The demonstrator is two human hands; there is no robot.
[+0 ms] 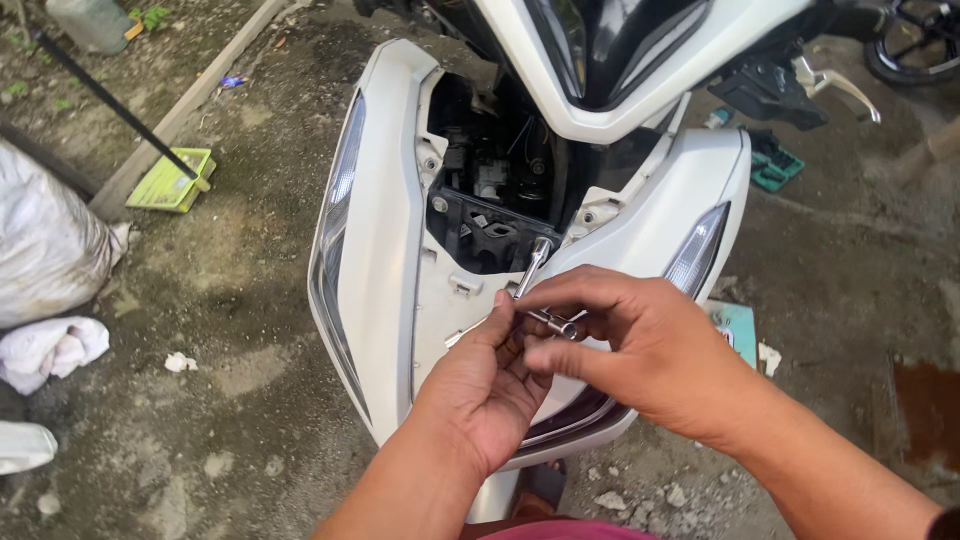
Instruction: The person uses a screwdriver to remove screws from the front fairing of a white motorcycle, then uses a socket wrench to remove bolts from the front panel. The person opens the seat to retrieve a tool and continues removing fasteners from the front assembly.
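Observation:
A white scooter front panel fills the middle of the view, with a dark open cavity showing black parts and wiring. My left hand and my right hand meet in front of the panel's lower half. Together they grip a metal T-shaped socket wrench; its shaft points up toward the cavity's lower edge. My right fingers pinch the crossbar, and my left thumb presses against it from below. The tool's lower end is hidden by my hands.
A green dustpan with a long black handle lies at upper left. White sacks and cloth sit at the left edge. A green tool case and a blue-green box lie on the dirt floor to the right.

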